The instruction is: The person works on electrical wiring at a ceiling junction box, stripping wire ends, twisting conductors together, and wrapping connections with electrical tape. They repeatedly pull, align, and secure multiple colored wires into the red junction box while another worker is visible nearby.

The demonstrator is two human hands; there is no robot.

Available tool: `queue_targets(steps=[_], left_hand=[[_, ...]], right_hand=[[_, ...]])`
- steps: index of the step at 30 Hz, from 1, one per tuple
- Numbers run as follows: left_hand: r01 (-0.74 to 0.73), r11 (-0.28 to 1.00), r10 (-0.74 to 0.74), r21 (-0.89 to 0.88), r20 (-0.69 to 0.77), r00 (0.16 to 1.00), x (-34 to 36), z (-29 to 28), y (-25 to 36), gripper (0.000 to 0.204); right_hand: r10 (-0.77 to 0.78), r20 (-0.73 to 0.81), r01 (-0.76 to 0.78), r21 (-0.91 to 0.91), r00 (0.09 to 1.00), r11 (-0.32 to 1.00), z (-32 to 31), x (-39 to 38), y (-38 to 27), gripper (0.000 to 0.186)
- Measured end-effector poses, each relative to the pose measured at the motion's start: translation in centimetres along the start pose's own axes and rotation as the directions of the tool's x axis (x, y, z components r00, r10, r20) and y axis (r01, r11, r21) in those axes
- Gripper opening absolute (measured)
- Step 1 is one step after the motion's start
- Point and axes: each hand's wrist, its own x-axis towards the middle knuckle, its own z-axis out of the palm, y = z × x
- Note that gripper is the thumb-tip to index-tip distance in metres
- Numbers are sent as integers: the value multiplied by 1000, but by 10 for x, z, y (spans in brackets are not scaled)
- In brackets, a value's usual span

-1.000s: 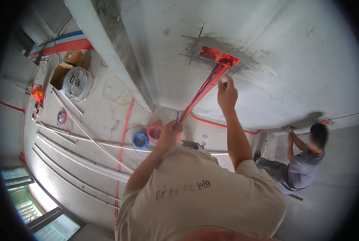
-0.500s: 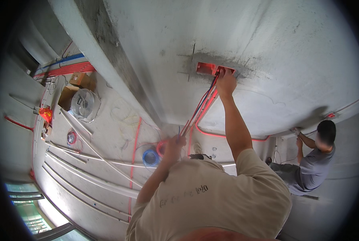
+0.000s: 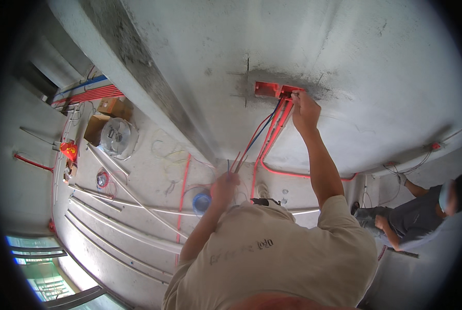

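A red double electrical box (image 3: 267, 89) is set into the grey wall, ringed by rough mortar. Thin red and blue wires (image 3: 264, 125) run out of it and slope down to my left hand (image 3: 224, 189), which is closed around them, somewhat blurred; their cut ends stick up just above the fist. At the box's right-hand edge is my right hand (image 3: 307, 109), fingers pinched together; whatever they hold, if anything, is too small to make out. Red conduits (image 3: 278, 124) enter the box from below, beside the wires.
Right of me a co-worker (image 3: 414, 214) crouches by a small red wall box (image 3: 436, 146) with loose wires. Blue coiled wire (image 3: 201, 203) lies below my left hand. White pipes (image 3: 122, 227), cardboard boxes (image 3: 96, 129) and a clear spool (image 3: 116, 135) occupy the floor at left.
My right hand has shifted from the wires at the box opening to its right edge. My left hand still grips the wires. The co-worker has leaned lower, one hand dropping from the wall.
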Motion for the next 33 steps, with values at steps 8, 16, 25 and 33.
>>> queue_targets(steps=[8, 16, 25, 33], left_hand=[[-210, 961, 254, 177, -275, 927, -14, -20, 92, 24], [-274, 948, 293, 162, -110, 950, -3, 21, 208, 16], [-34, 999, 33, -1, -124, 992, 26, 70, 215, 17], [9, 995, -30, -103, -206, 978, 12, 89, 211, 16]], right_hand=[[225, 281, -314, 329, 933, 891, -34, -15, -24, 20], [307, 639, -692, 715, 705, 101, -31, -57, 0, 18], [182, 763, -760, 642, 620, -100, -34, -56, 27, 17], [161, 765, -760, 642, 624, -100, -37, -48, 28, 16]])
